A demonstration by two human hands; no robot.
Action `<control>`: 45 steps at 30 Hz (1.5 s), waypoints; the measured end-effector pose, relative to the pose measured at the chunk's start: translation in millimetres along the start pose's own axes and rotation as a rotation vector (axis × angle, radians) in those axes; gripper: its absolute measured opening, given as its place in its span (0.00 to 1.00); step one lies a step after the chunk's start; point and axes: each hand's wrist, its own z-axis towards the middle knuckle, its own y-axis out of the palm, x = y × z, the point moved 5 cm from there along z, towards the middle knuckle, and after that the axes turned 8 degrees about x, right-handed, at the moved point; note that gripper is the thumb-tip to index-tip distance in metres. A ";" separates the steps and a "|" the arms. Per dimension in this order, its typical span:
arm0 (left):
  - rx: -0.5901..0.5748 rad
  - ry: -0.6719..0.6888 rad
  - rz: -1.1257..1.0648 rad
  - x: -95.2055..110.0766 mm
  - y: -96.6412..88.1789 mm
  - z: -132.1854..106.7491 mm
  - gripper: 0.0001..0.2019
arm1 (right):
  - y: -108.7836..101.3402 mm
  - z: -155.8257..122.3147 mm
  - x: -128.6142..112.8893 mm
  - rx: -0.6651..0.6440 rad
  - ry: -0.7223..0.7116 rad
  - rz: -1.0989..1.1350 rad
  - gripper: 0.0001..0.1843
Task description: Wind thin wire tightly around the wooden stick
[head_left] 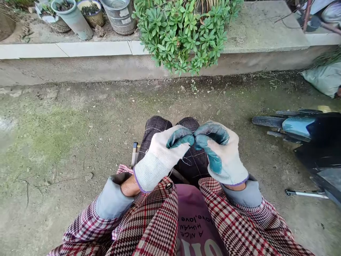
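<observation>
Both my hands wear white knit work gloves with teal-coated fingers and palms. My left hand (162,154) and my right hand (221,151) meet in front of me above my knees, fingertips touching. The fingers of each hand are curled and pinched together at the point where the gloves meet. Whatever lies between the fingertips is too small or hidden to name. A thin loose thread (186,161) hangs by the left glove. I am seated, in a red checked jacket (154,220) and dark checked trousers (157,126).
Bare concrete ground (66,135) with green moss spreads around me. A raised ledge (93,48) at the back bears several pots (73,16) and a leafy green plant (186,32). A dark scooter (306,131) stands at the right, a grey sack (323,80) behind it.
</observation>
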 end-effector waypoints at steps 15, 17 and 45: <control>-0.066 -0.161 0.009 -10.5 -5.3 8.1 0.06 | -8.8 -3.9 -13.1 -0.039 -0.185 -0.224 0.05; -0.121 -0.231 -0.051 -10.5 -2.7 6.6 0.08 | -9.9 -4.1 -11.6 -0.020 -0.253 -0.311 0.06; -0.025 0.045 0.196 -6.2 5.4 -5.9 0.04 | -16.6 -2.6 -22.9 -0.117 -0.305 -0.470 0.11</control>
